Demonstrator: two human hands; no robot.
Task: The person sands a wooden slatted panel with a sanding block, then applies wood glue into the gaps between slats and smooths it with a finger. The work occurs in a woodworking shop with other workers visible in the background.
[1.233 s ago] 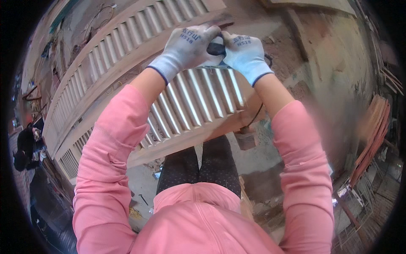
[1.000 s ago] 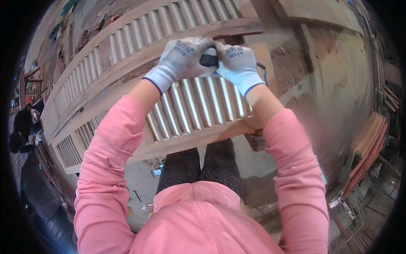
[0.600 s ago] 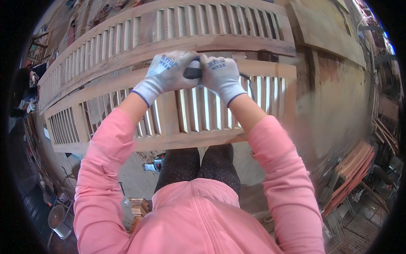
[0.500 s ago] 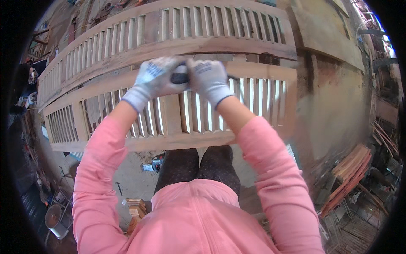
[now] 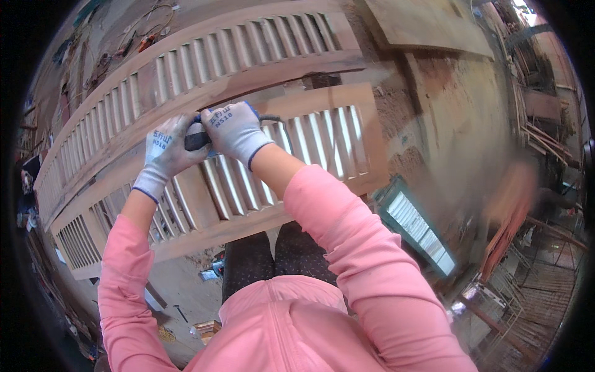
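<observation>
Pink sleeves [image 5: 372,248] come in from the lower edge, beside dark trousers [image 5: 248,260]. The left hand [image 5: 166,147] and the right hand [image 5: 234,131], both in pale gloves, are curled firmly around one dark rounded tool [image 5: 197,139]. This tool is at the far rail of the nearer louvred panel [image 5: 199,199]; its underside is hidden. Beyond lies a second louvred panel [image 5: 248,79].

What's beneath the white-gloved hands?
Part of a dark, rounded handheld tool shows between the left hand and right hand, over the pale wooden slatted panel. The tool's underside and the wood directly below are covered.
</observation>
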